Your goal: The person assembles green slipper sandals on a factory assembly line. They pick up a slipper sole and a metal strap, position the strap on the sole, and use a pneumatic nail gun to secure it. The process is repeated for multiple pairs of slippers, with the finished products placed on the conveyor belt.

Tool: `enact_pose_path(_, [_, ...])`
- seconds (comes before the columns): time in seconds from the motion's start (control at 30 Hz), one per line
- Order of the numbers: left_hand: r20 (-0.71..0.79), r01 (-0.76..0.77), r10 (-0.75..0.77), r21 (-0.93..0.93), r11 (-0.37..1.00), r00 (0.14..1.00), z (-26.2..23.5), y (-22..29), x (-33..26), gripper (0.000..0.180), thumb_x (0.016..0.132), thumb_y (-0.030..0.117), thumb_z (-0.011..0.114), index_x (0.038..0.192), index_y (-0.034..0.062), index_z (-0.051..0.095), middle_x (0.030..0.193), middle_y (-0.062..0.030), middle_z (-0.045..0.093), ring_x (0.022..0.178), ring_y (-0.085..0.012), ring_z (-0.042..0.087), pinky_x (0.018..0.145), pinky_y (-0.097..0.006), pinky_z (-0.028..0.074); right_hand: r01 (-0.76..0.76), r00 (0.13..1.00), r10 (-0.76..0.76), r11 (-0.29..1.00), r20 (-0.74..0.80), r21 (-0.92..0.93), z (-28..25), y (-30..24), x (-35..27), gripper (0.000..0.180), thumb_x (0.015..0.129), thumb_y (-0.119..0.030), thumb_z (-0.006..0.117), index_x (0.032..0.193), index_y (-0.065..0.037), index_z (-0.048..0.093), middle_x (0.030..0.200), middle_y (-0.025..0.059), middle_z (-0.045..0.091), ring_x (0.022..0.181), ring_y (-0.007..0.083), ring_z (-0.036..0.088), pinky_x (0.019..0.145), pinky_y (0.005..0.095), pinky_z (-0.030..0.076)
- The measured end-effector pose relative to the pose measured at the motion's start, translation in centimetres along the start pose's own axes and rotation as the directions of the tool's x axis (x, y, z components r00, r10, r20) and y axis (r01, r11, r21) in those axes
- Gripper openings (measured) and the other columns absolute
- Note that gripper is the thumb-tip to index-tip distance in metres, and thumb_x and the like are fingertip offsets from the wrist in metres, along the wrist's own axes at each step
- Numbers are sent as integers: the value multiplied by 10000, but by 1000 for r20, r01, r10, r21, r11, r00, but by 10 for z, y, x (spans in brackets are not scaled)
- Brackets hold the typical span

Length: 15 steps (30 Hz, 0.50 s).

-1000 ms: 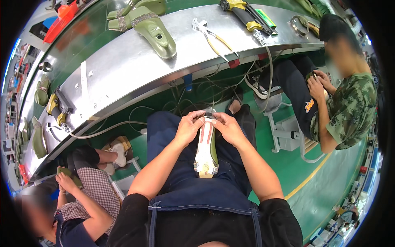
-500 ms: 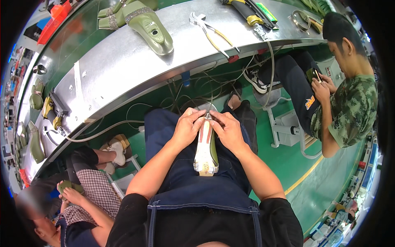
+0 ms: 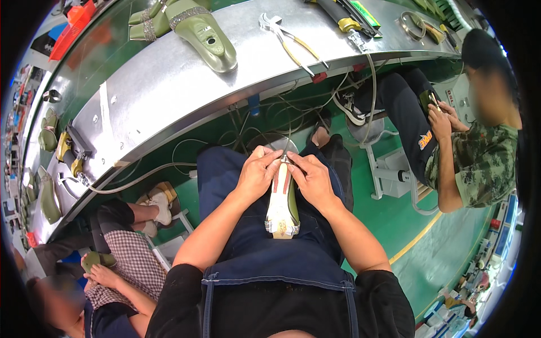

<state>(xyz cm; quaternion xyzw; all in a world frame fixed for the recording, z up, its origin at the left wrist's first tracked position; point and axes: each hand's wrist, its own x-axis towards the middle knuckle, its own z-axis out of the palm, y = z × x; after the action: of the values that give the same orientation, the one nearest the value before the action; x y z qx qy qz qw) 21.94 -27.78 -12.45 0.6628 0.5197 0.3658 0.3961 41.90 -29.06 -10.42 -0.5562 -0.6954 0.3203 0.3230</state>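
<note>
Between my thighs rests a green shoe last [image 3: 280,205], with a pale insole bearing two reddish strips facing up. A glittery band wraps its nearer, wider end. My left hand [image 3: 258,173] is closed at the far, narrow end, thumb and fingertips pressed in from the left. Opposite it, my right hand [image 3: 313,177] pinches the same end from the right. A small shiny dark piece shows between my fingertips; I cannot tell what it is. Both forearms rest over the dark blue apron [image 3: 279,270].
On the metal bench [image 3: 158,90] ahead lie another green last [image 3: 203,39] with a glittery strap, pincers [image 3: 288,42] and a yellow-black air stapler [image 3: 338,16]. A second stapler [image 3: 72,152] lies left. Co-workers sit at right [image 3: 479,158] and lower left [image 3: 107,293], each handling a last.
My hands and the last have barely moved. The co-worker on the right has turned their head and shifted slightly right; the one at lower left has moved slightly.
</note>
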Motion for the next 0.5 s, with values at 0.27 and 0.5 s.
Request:
enact_pose_path(0.27, [-49, -11, 12, 29, 1000, 999, 5, -2, -2, 263, 993, 89, 686, 1232, -2, 749, 1036, -152, 674, 920, -320, 687, 810, -386, 563, 38, 999, -37, 999, 29, -17, -4, 0, 6, 330, 937, -140, 759, 1256, -54, 760, 910, 173, 703, 812, 330, 700, 765, 403, 571])
enact_pose_path(0.5, [-85, 10, -7, 33, 999, 996, 9, 3, -6, 260, 1003, 97, 678, 1235, 4, 748, 1054, -152, 684, 931, -326, 697, 815, -380, 570, 32, 999, -31, 999, 40, -19, -6, -3, 8, 307, 947, -124, 743, 1241, -38, 761, 917, 173, 709, 826, 326, 699, 770, 398, 566])
